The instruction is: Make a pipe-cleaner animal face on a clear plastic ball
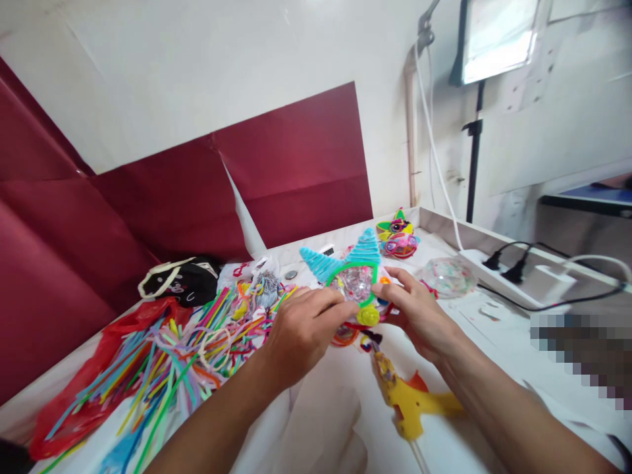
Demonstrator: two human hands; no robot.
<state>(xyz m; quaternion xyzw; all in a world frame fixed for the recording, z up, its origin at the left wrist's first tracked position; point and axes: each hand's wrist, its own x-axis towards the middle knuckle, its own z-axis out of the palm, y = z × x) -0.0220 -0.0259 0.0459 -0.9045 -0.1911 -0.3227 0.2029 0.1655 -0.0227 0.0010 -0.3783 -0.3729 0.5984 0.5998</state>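
Both hands hold up a pipe-cleaner mask point(353, 283) with two light-blue pointed ears, a green outline and a yellow coil low on the front. My left hand point(313, 322) has its fingers closed on the lower left edge of the mask. My right hand point(409, 306) grips the right edge, thumb in front and fingers behind. Just below the hands lies a yellow hot glue gun point(412, 398), its nozzle pointing away from me. The back of the mask is hidden.
Loose pipe cleaners point(162, 368) spread over a red plastic bag point(59, 418) at left, near a black pouch point(190, 280). Finished-looking colourful pieces point(399, 237) stand at the back. A clear plastic piece point(449, 276) and a power strip point(513, 276) with cables lie at right.
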